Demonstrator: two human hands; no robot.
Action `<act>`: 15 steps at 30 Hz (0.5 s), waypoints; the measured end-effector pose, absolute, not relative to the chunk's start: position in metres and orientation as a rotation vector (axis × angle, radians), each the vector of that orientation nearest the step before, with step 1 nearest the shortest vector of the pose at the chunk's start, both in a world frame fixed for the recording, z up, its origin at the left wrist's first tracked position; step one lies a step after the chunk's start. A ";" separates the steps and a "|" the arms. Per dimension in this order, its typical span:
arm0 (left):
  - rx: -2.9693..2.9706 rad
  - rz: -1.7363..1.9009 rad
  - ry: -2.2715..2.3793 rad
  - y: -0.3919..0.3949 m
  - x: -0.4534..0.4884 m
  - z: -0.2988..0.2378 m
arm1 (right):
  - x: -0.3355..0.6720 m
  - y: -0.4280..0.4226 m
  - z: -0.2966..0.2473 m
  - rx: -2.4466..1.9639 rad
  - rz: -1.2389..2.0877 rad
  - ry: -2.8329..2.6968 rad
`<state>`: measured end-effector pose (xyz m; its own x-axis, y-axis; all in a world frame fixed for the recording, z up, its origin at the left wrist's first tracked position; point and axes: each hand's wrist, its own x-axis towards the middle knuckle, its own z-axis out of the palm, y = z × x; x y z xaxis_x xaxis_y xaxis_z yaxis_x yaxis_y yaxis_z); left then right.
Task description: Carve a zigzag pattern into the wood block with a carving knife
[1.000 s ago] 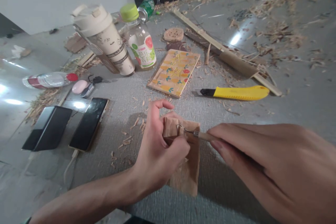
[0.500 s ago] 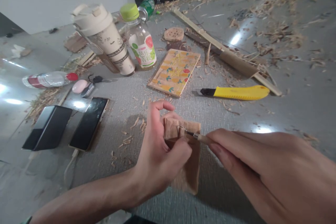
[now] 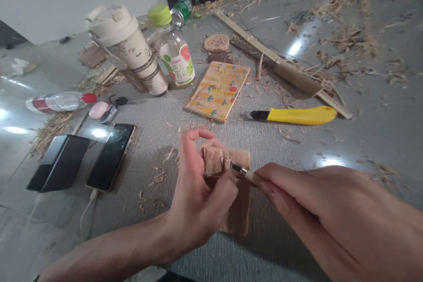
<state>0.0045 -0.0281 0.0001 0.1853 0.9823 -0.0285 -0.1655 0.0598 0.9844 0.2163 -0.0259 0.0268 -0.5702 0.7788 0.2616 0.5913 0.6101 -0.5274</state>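
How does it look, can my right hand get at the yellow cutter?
Probably yes: the yellow cutter lies just beyond your right hand with nothing bulky between, though that hand holds a carving tool it might need to set down.

Wood block [image 3: 240, 205] is sitting in left grip [image 3: 198, 189], front centre over counter [image 3: 271, 145], carving tool [image 3: 245, 172] meeting it from right in right grip [image 3: 317, 198]. Board [image 3: 218, 90] is lying behind block, utility knife [image 3: 292, 115] right of board, wood strip [image 3: 276, 55] behind knife. Drink bottle [image 3: 177, 59] is standing behind-left of board, tumbler [image 3: 132, 48] left of it, can [image 3: 182, 10] behind; at left, second bottle [image 3: 61, 102] is lying behind phone [image 3: 110, 156] and device [image 3: 62, 161].
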 end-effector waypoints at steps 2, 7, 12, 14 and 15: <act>1.105 1.124 0.976 -0.028 0.005 0.000 | 0.219 -0.027 0.028 -1.121 0.567 -2.353; 1.072 1.136 1.028 -0.026 0.006 0.004 | 0.229 -0.035 0.028 -1.260 0.658 -2.357; 1.056 1.112 1.051 -0.023 0.005 0.007 | 0.228 -0.038 0.027 -1.277 0.619 -2.365; 1.055 1.113 1.048 -0.023 0.006 0.007 | 0.225 -0.036 0.028 -1.241 0.614 -2.372; 1.055 1.117 1.044 -0.023 0.006 0.008 | 0.224 -0.035 0.028 -1.217 0.609 -2.370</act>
